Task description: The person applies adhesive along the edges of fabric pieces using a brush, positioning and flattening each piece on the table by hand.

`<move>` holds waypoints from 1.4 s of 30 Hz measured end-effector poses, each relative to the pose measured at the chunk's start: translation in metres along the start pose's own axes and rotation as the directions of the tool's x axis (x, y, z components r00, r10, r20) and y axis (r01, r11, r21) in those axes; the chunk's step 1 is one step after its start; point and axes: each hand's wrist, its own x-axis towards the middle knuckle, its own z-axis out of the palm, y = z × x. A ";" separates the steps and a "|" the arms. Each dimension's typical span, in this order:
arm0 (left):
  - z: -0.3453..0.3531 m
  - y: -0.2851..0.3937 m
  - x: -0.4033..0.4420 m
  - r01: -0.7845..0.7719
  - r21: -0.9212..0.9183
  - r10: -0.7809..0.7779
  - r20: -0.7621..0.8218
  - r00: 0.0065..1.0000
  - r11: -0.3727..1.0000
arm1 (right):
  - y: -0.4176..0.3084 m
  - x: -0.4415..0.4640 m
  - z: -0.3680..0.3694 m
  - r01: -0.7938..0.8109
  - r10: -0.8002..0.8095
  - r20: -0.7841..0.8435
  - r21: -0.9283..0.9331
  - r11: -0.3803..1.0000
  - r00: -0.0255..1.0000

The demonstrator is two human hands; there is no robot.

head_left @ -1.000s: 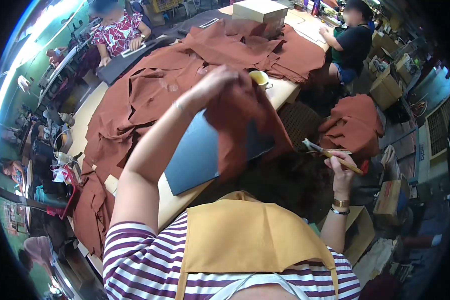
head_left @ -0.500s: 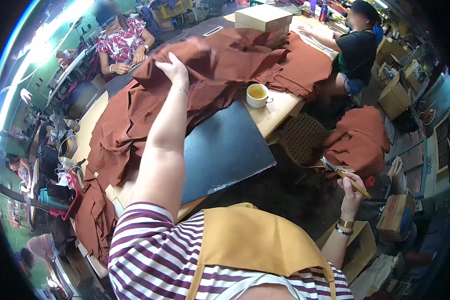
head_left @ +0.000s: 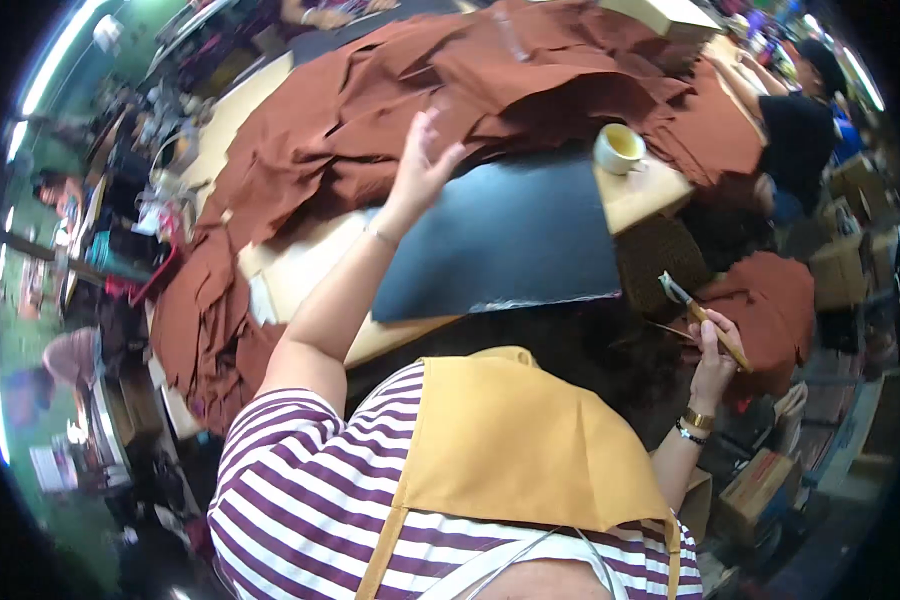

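My left hand (head_left: 420,175) is raised over the near edge of the reddish-brown leather pieces (head_left: 370,100), fingers apart with nothing in them. Below and to its right lies a flat black board (head_left: 500,250) on the table. A white cup (head_left: 615,155) of yellowish liquid stands beyond the board's right corner. Off to the right, past the table edge, my right hand (head_left: 715,355) is closed around the handle of a wooden-handled brush (head_left: 692,308). The pale tip of the brush points up and left.
More brown leather (head_left: 765,310) is heaped at the right by a woven seat (head_left: 660,265). A co-worker (head_left: 805,125) sits at the far right, and another person's hands (head_left: 330,15) show at the top. Cardboard boxes (head_left: 760,490) stand at lower right.
My left hand has let go of the leather piece and drawn back toward me. The leather now lies on the heap. My view has tilted down; the brush stays in my right hand.
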 end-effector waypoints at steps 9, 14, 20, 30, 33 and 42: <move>-0.116 0.109 -0.183 0.149 0.579 -0.166 -0.025 0.986 0.802 | -0.034 0.052 0.070 0.081 -0.079 0.314 0.004 0.997 0.946; -0.205 0.147 -0.219 0.241 0.954 0.164 -0.270 0.949 0.181 | -0.081 0.030 0.081 0.176 -0.157 0.424 -0.006 0.984 0.892; -0.306 0.138 -0.237 0.772 0.630 0.039 -0.772 0.634 -0.078 | -0.095 0.021 0.109 0.224 -0.186 0.515 -0.013 0.974 0.837; -0.342 0.161 -0.217 0.801 0.529 -0.040 -0.828 0.560 0.279 | -0.081 0.011 0.100 0.215 -0.166 0.474 -0.051 0.975 0.865; -0.323 0.158 -0.199 0.594 0.388 -0.047 -0.810 0.584 0.705 | -0.078 0.005 0.094 0.221 -0.167 0.462 -0.065 0.973 0.871; -0.078 0.131 -0.161 0.177 -0.020 -0.178 -0.121 0.977 0.984 | -0.090 -0.004 0.108 0.211 -0.162 0.461 -0.057 0.976 0.873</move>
